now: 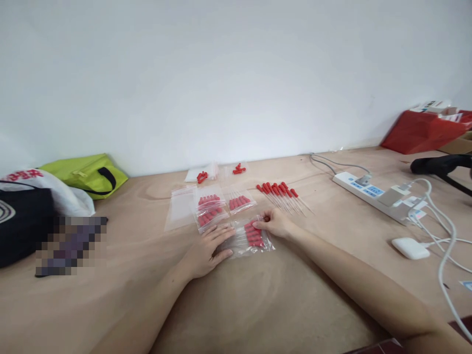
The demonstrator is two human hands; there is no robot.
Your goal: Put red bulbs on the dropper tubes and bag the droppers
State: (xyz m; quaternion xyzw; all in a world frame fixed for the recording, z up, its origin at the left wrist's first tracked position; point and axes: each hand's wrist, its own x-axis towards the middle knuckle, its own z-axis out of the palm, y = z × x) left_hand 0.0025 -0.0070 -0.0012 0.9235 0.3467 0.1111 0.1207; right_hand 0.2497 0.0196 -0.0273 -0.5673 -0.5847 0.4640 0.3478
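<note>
A clear bag of red-tipped sticks [254, 235] lies flat on the wooden table, its red tips toward the right. My left hand [208, 250] rests with spread fingers on the bag's left end. The fingers of my right hand [273, 223] pinch the bag's upper right part by the red tips. Just behind are more filled bags [211, 209] and a smaller filled bag [239, 201]. An unfilled clear bag [180, 206] lies to their left. Loose red-tipped sticks [282, 191] are spread behind my right hand.
Small red pieces [202, 177] lie on bags near the wall, with more red pieces [239, 169] beside them. A power strip [372, 194] with cables and a white charger case [410, 248] are at right. A green bag [88, 172] and black bag [25, 221] stand left.
</note>
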